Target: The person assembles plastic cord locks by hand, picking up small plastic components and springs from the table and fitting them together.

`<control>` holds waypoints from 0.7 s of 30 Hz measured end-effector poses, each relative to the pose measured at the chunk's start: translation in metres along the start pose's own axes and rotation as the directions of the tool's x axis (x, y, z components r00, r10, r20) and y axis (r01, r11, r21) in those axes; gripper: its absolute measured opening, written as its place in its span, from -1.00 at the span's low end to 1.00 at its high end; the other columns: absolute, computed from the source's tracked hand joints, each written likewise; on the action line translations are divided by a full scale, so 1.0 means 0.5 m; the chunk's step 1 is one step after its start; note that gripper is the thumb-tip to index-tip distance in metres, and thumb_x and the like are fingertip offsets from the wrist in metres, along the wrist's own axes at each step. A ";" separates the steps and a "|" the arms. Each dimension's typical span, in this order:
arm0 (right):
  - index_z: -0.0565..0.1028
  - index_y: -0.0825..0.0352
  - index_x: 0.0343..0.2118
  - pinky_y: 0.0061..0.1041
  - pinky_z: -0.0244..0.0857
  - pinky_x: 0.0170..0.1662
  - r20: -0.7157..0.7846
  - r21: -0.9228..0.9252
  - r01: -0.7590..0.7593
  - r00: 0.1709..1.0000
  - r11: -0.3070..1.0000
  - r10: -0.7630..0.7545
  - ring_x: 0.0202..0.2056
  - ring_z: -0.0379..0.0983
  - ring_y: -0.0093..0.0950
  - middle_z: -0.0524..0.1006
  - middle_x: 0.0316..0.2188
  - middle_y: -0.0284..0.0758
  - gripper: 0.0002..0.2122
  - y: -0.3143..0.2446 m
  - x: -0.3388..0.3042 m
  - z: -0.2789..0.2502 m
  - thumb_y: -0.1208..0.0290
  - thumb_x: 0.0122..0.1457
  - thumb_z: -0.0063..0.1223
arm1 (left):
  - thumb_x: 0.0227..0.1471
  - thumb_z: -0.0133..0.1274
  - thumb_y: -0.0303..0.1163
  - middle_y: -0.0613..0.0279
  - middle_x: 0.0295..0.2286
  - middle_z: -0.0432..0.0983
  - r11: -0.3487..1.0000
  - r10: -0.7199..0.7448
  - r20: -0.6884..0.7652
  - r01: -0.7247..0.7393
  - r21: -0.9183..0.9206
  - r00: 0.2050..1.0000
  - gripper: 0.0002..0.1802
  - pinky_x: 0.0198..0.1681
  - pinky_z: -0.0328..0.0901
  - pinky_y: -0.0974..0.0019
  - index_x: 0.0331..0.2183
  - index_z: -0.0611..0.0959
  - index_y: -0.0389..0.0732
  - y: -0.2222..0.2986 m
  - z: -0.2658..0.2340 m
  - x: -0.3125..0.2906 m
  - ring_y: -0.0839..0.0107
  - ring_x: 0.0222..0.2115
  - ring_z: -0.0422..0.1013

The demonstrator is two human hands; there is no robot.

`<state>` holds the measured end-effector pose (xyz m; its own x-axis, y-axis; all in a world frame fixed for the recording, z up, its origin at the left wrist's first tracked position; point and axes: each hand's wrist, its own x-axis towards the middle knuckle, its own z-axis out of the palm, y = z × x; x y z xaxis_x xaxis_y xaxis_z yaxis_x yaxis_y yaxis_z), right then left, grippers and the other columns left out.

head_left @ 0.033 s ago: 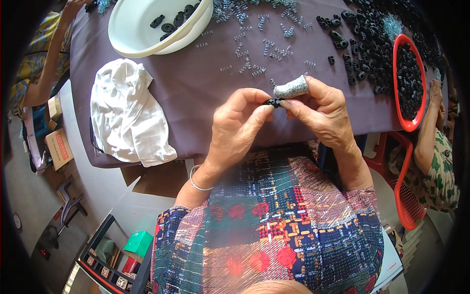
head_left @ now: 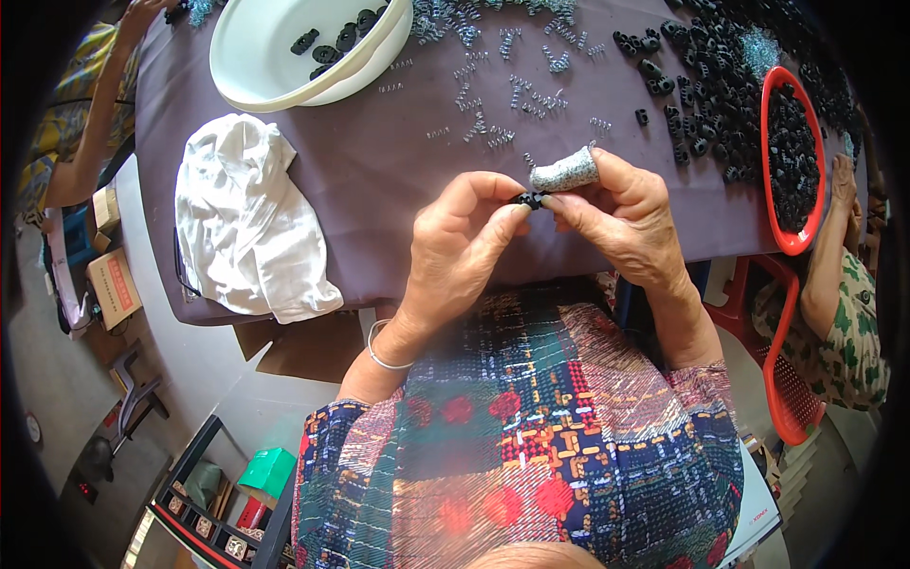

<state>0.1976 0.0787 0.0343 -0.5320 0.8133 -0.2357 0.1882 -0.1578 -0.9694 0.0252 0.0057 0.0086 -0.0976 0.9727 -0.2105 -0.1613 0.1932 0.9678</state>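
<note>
Pinching the small black part point(head_left: 530, 200) between thumb and forefinger, your left grip point(head_left: 457, 237) was nearly closed over the near side of the table point(head_left: 379, 175); your right grip point(head_left: 627, 216) met its other end, though whether it clamped couldn't be told. It looked light, stiff and perhaps slick, best held by its sides near the ends.

Our purple-covered worktop point(head_left: 379, 171), strewn with small pieces.
On it we see a pale basin point(head_left: 230, 43) at the upper left, a crumpled white cloth point(head_left: 246, 218) below that, loose coil springs point(head_left: 464, 30) scattered from the top toward the middle, black parts point(head_left: 701, 123) spread across the upper right, and a red basin point(head_left: 768, 142) at the right edge.
</note>
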 end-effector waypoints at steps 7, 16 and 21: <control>0.53 0.41 -0.25 -0.63 0.34 -0.20 -0.007 -0.079 0.072 0.997 0.994 -0.073 -0.29 0.46 -0.66 0.57 -0.38 -0.38 -0.85 0.010 0.002 0.003 0.59 0.10 0.13 | 0.07 0.10 -0.56 0.27 -0.39 0.54 0.998 0.035 -0.012 -0.034 0.052 0.999 -0.82 -0.31 0.36 0.54 -0.23 0.53 -0.37 -0.003 0.003 -0.002 0.60 -0.40 0.46; 0.50 0.42 -0.30 -0.72 0.30 -0.36 -0.044 -0.241 0.196 0.976 0.950 -0.213 -0.43 0.40 -0.74 0.53 -0.46 -0.45 -0.89 0.024 0.011 0.015 0.60 0.10 0.14 | 0.07 0.10 -0.58 0.29 -0.42 0.54 0.995 0.052 -0.068 -0.046 0.094 0.996 -0.84 -0.35 0.36 0.55 -0.25 0.53 -0.36 -0.005 0.011 0.001 0.61 -0.44 0.45; 0.49 0.43 -0.30 -0.64 0.34 -0.29 -0.073 -0.336 0.241 0.957 0.910 -0.281 -0.39 0.47 -0.63 0.55 -0.44 -0.36 -0.88 0.034 0.017 0.030 0.63 0.08 0.13 | 0.08 0.10 -0.55 0.32 -0.41 0.54 0.987 0.106 -0.096 -0.094 0.130 0.990 -0.81 -0.35 0.35 0.58 -0.21 0.53 -0.34 -0.007 0.014 -0.001 0.64 -0.43 0.45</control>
<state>0.1838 0.0746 0.0148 -0.5021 0.8633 0.0514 0.3205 0.2410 -0.9161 0.0327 0.0052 0.0062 -0.2085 0.9708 -0.1186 -0.0226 0.1164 0.9929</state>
